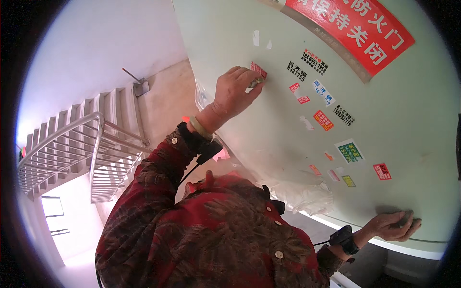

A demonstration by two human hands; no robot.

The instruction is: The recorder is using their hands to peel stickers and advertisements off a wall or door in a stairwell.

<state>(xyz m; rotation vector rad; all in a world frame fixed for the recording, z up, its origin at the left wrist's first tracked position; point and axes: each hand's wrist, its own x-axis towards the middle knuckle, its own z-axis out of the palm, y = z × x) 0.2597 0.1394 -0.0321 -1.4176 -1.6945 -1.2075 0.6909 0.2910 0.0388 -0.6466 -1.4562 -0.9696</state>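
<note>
My left hand [236, 90], with a pale bangle at the wrist, pinches a small greyish object [255, 82] against the pale green door [396, 118]. Its kind is unclear, as the fingers cover most of it. Right at those fingertips is a red printed sticker [258, 69]. My right hand [398, 226] is at the door's lower right edge, fingers curled; a dark patch between them may be a held thing or shadow. Several stickers and stamped ads bear writing, among them a green sticker [349, 151], an orange-red sticker [323, 120] and a red sticker [382, 171].
A large red sign [360, 32] with white writing spans the upper door. Loose plastic film [306, 196] hangs along the door's edge. Leftward are concrete stairs [81, 111], a metal railing [97, 144] and a long-handled dustpan [141, 87].
</note>
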